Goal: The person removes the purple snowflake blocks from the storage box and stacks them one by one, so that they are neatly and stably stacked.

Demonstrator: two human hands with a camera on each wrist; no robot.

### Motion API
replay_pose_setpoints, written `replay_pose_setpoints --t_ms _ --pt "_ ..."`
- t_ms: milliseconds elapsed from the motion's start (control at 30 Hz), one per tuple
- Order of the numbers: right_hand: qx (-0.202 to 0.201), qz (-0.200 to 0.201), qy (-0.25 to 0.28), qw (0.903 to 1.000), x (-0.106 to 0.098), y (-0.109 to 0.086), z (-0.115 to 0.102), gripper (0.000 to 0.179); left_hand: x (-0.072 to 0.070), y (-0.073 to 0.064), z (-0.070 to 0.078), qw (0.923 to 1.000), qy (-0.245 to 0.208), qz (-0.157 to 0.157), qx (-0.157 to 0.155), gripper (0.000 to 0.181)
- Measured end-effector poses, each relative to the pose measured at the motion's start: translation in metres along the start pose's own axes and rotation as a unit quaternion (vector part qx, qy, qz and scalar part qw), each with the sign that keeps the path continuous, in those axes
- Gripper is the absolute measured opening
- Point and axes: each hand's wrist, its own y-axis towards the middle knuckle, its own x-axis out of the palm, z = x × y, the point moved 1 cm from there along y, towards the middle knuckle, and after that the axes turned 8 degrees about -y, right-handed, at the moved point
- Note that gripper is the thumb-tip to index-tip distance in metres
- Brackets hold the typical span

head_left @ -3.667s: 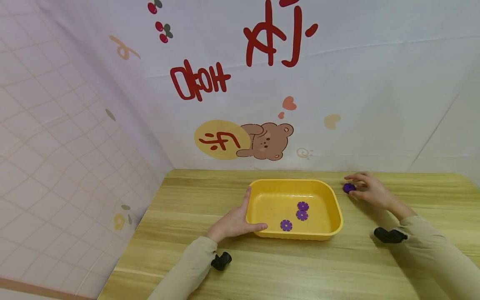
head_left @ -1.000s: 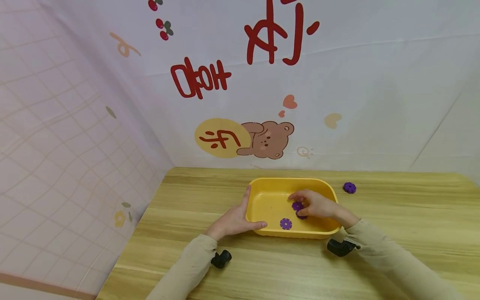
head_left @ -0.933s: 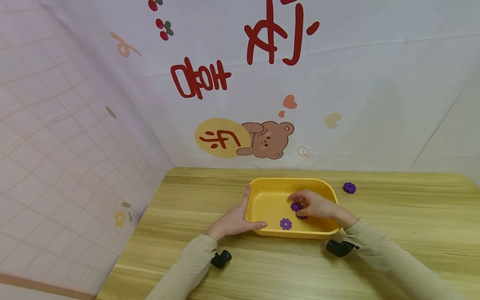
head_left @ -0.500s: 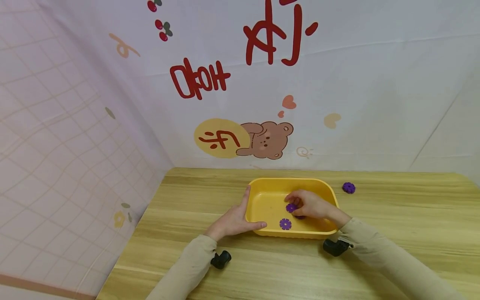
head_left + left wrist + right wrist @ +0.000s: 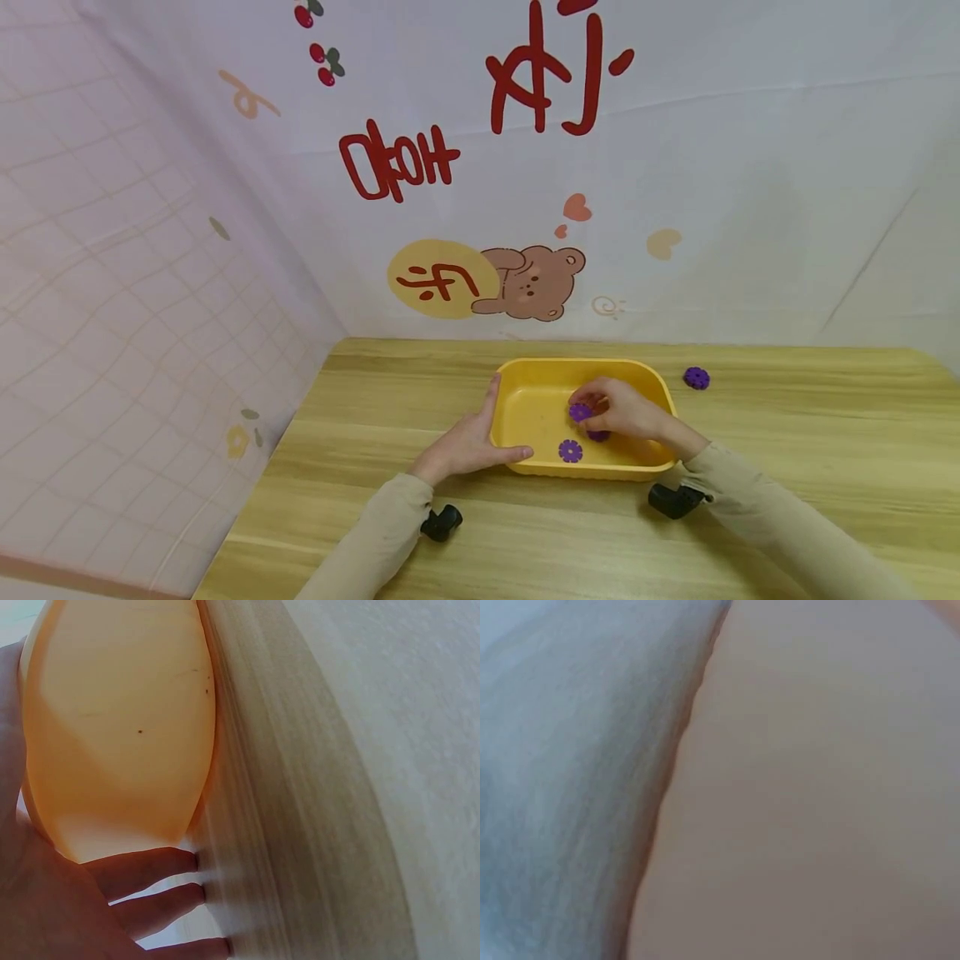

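In the head view a yellow plastic basin (image 5: 540,408) stands on the table. My left hand (image 5: 467,443) rests on its left side, index finger along the left rim, thumb over the front rim; the left wrist view shows straight, spread fingers (image 5: 142,870) by the outer wall. Reaching inside the basin, my right hand (image 5: 626,410) pinches a purple notched snowflake disc (image 5: 580,412) between thumb and fingers. Partly under that hand is another purple disc (image 5: 597,436). One more disc (image 5: 570,451) lies flat near the front wall. The right wrist view holds only the blurred basin wall (image 5: 795,787).
Beyond the basin's right rim, a purple disc piece (image 5: 697,377) lies on the wooden table (image 5: 810,417), apparently stacked. A white printed cloth (image 5: 750,208) hangs behind the table's back edge, and a grid-patterned one (image 5: 135,275) on the left.
My right hand has come from the discs on the table at right into the basin, then shifted slightly left, separating one disc from its neighbour and pinching it. The left hand stays put.
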Motion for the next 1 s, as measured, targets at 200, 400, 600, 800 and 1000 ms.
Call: replay_pose_setpoints --t_ms 200,400,600,800,1000 --pt "-0.018 0.023 -0.004 0.9996 -0.003 -0.005 -0.005 0.027 0.0 0.0 0.0 1.0 0.003 0.001 -0.003 0.121" --pt "-0.043 0.038 -0.016 0.9982 -0.006 -0.007 -0.011 0.028 0.0 0.0 -0.001 1.0 0.004 0.001 -0.005 0.122" --pt "-0.058 0.044 -0.013 0.9973 -0.011 -0.013 -0.014 0.029 0.001 0.0 -0.001 1.0 0.006 0.004 -0.003 0.121" --pt "-0.058 0.052 0.004 0.9969 -0.017 -0.023 -0.012 0.032 0.001 -0.001 -0.001 1.0 -0.001 0.007 0.004 0.122" --pt "-0.079 0.066 0.013 0.9946 -0.026 -0.029 -0.007 0.032 0.001 0.0 -0.002 1.0 -0.005 0.006 0.004 0.122"
